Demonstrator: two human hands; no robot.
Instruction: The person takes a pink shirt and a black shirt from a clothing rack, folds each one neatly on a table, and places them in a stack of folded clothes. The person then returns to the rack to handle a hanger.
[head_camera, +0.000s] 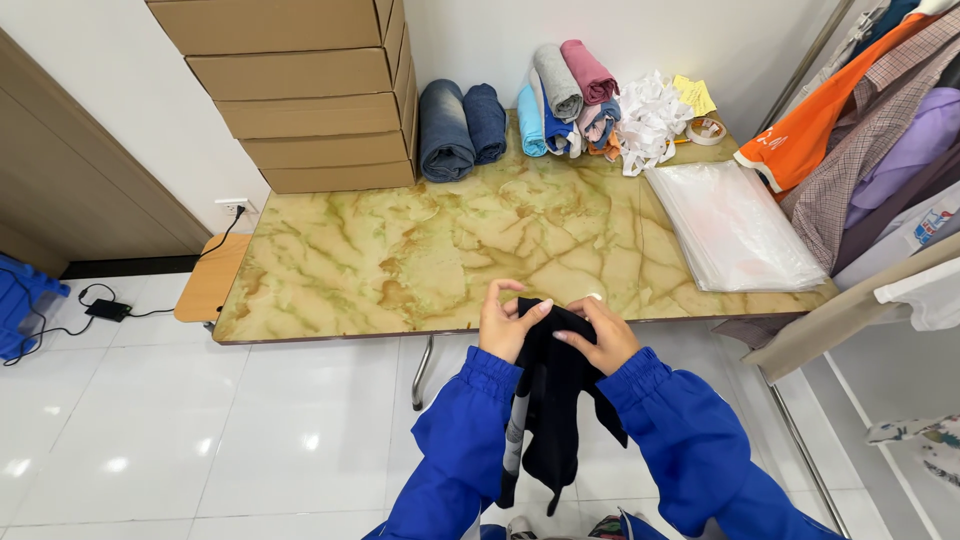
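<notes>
Both my hands, in blue sleeves, hold a black garment (552, 400) just in front of the near edge of a yellow marble-patterned table (420, 250). My left hand (505, 325) grips its upper left part, thumb raised. My right hand (598, 335) presses on its upper right part, fingers laid across the cloth. The rest of the garment hangs down between my arms, with a white strip along its left side.
At the table's back lie rolled jeans (460, 125), several rolled clothes (565, 95), white strips (650, 120) and a tape roll (707, 130). A stack of clear bags (730, 225) lies right. Cardboard boxes (310, 90) stand back left. Hanging clothes (870, 130) fill the right.
</notes>
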